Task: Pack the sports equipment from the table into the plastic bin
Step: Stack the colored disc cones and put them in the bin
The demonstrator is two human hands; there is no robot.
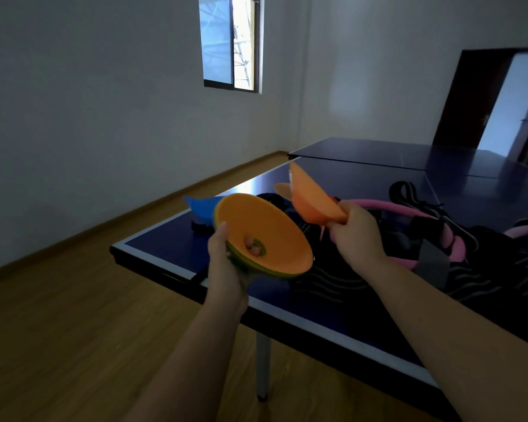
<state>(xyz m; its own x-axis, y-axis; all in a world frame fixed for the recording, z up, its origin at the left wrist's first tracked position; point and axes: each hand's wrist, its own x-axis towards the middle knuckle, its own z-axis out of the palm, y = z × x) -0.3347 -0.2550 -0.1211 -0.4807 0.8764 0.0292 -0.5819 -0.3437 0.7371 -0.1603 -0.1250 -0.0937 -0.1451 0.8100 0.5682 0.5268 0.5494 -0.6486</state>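
Left hand (226, 263) is gripping the stack (265, 236) of disc cones at its near-left rim, thumb curling over the edge, the orange face tilting up toward the right. Right hand (358, 236) is pinching a single orange cone (314, 199) by its lower rim, holding it on edge just right of and beyond the stack, both above the table's (165, 236) near-left end. Nesting looks next: leftward and down. A blue cone (201, 205) is lying far left; the bin isn't showing.

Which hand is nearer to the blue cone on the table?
Left. The left hand, gripping the stack of cones, is just right of the blue cone; the right hand holds a single orange cone farther right, by the pink ring.
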